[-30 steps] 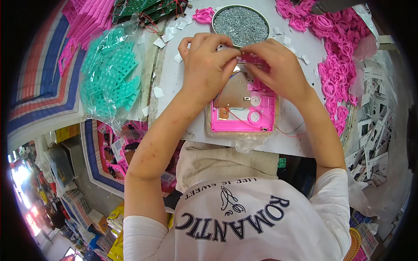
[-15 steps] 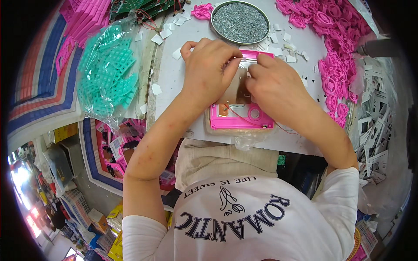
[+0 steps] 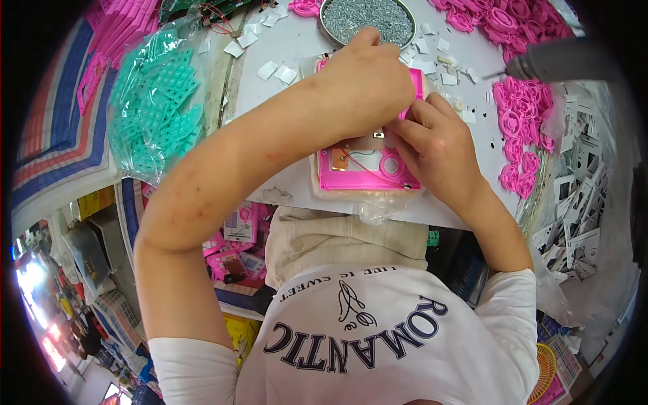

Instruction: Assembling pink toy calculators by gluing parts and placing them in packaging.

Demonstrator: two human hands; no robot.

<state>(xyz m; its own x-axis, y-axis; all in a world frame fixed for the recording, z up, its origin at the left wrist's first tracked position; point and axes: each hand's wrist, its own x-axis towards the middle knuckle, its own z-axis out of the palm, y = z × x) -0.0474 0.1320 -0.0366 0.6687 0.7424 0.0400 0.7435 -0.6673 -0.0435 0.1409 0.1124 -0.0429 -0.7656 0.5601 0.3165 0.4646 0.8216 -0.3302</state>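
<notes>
A pink plastic casing lies on a padded clear plastic bag in front of me. Its near end shows a round opening, a copper-coloured plate and a thin red wire. My left hand is bent over the casing's far right part, fingers closed and mostly turned out of sight. Just nearer, my right hand pinches at the casing's right side, fingertips close to a small metal piece. What either hand grips is hidden. My left forearm covers much of the casing's middle.
A round dish of small screws stands beyond the casing, among white squares. A grey electric screwdriver points in from the right, above pink ring parts. Bagged teal grids lie left; white plastic parts fill a bag right.
My left hand has swung right and away from me, across the casing to its far right part. My right hand has shifted slightly nearer and right. The screwdriver reaches further into view.
</notes>
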